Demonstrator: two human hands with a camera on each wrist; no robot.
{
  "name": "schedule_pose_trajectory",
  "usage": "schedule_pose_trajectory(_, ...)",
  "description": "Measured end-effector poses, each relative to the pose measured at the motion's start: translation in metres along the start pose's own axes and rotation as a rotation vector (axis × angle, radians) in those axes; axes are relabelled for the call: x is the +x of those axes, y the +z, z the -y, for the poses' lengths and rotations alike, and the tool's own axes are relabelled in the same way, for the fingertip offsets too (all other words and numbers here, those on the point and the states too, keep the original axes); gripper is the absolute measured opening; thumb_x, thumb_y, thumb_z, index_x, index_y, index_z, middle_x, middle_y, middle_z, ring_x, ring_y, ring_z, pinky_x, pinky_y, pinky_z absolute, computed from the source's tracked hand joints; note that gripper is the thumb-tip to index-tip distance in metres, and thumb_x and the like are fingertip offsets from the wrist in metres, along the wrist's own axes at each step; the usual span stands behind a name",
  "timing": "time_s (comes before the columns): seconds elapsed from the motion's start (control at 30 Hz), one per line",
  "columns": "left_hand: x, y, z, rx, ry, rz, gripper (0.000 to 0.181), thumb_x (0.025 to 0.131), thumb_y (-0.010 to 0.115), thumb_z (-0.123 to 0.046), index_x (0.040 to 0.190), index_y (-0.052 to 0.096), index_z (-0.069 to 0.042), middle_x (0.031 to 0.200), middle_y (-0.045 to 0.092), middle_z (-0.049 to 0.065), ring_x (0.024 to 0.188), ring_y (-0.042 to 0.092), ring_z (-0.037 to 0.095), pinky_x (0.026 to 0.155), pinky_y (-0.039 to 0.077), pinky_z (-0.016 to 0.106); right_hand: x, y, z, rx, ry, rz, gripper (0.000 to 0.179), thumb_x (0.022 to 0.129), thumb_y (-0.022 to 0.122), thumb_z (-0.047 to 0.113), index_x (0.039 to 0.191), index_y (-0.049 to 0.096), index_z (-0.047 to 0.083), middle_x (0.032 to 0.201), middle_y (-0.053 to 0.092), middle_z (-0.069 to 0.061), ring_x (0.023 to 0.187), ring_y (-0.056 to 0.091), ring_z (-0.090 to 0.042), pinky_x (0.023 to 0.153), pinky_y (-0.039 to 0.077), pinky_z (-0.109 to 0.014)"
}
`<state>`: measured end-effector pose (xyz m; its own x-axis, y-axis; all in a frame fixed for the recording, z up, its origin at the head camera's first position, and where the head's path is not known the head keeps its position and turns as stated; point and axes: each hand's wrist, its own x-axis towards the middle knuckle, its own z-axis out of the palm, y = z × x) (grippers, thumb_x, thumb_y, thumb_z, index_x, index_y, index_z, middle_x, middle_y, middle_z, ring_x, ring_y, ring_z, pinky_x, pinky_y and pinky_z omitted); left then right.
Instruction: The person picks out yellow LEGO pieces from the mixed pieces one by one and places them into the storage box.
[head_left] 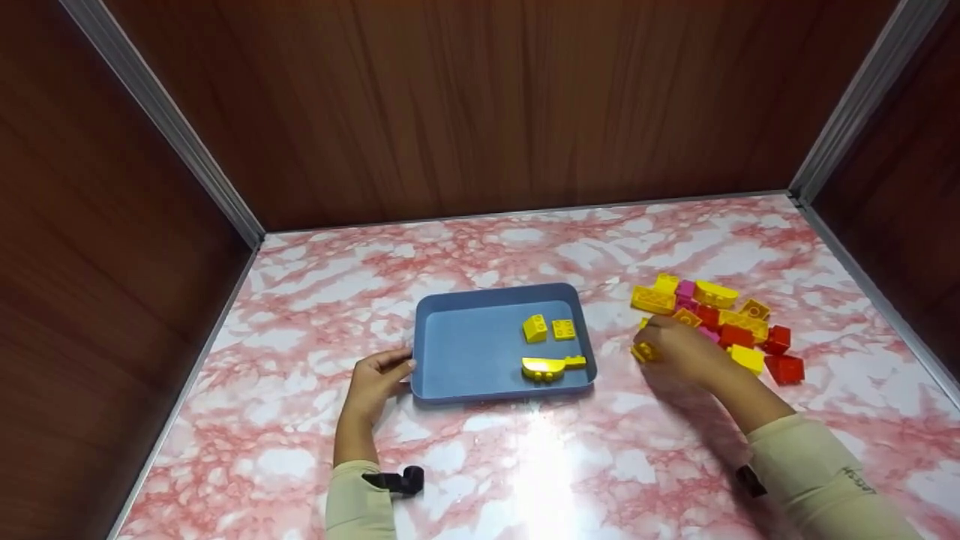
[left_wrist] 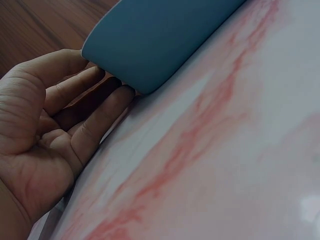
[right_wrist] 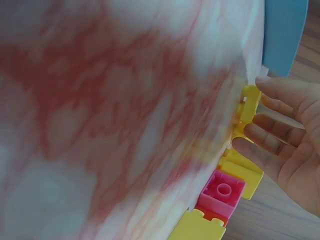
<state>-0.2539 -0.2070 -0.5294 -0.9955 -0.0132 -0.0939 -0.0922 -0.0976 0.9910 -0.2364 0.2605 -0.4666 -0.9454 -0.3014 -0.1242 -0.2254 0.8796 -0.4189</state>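
My left hand rests at the left side of a blue-grey tray. In the left wrist view its fingertips touch the outer wall of the tray. Over on the right, my right hand pinches a small yellow brick at the near left edge of a brick pile. The right wrist view shows the fingertips around that yellow brick, low over the table. Inside the tray lie a sloped yellow brick, a square yellow brick and a curved yellow brick.
Several loose bricks lie around the right hand, among them a red brick, a yellow brick and a pink brick. Brown wood panels stand behind and on both sides of the pink-and-white marbled table.
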Motion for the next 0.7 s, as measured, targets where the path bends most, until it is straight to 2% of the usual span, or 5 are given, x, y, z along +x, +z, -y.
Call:
schedule_pose_trajectory(0.13, -0.0008, -0.001, -0.0019, 0.008, -0.002, 0.012, 0.036, 0.086, 0.068, 0.005, 0.119, 0.059, 0.017, 0.115, 0.065, 0.02, 0.084, 0.065, 0.013, 0.071, 0.06, 0.032, 0.0021, 0.0003, 0.0031, 0.007, 0.041, 0.018, 0.031, 0.086, 0.072, 0.015, 0.117, 0.068, 0.012, 0.113, 0.059, -0.003, 0.107, 0.059, -0.03, 0.098, 0.046, -0.058)
schedule_pose_trajectory(0.23, -0.0005, -0.0013, -0.0017, 0.014, -0.001, 0.014, 0.037, 0.086, 0.069, 0.005, 0.12, 0.059, 0.017, 0.116, 0.064, 0.021, 0.084, 0.065, 0.014, 0.072, 0.06, 0.033, 0.0034, -0.0002, 0.0049, 0.005, 0.041, 0.024, 0.03, 0.086, 0.072, 0.014, 0.116, 0.068, 0.011, 0.112, 0.059, -0.003, 0.104, 0.059, -0.029, 0.096, 0.048, -0.056)
schedule_pose_trajectory(0.57, 0.0002, -0.0007, -0.0001, 0.009, 0.004, 0.008, 0.034, 0.085, 0.07, 0.003, 0.116, 0.062, 0.015, 0.106, 0.067, 0.018, 0.082, 0.066, 0.018, 0.07, 0.061, 0.033, 0.0047, -0.0027, 0.0029, -0.012, -0.042, 0.008, 0.028, 0.081, 0.073, 0.007, 0.109, 0.071, 0.004, 0.107, 0.061, -0.006, 0.098, 0.06, -0.029, 0.093, 0.051, -0.054)
schedule_pose_trajectory(0.7, 0.0002, -0.0006, 0.0, 0.018, -0.006, 0.0, 0.034, 0.086, 0.07, 0.003, 0.117, 0.062, 0.015, 0.105, 0.067, 0.018, 0.08, 0.065, 0.018, 0.069, 0.061, 0.033, 0.0048, -0.0019, 0.0026, -0.01, -0.04, 0.016, 0.032, 0.08, 0.074, 0.007, 0.112, 0.071, 0.005, 0.109, 0.061, -0.006, 0.1, 0.06, -0.029, 0.095, 0.049, -0.055)
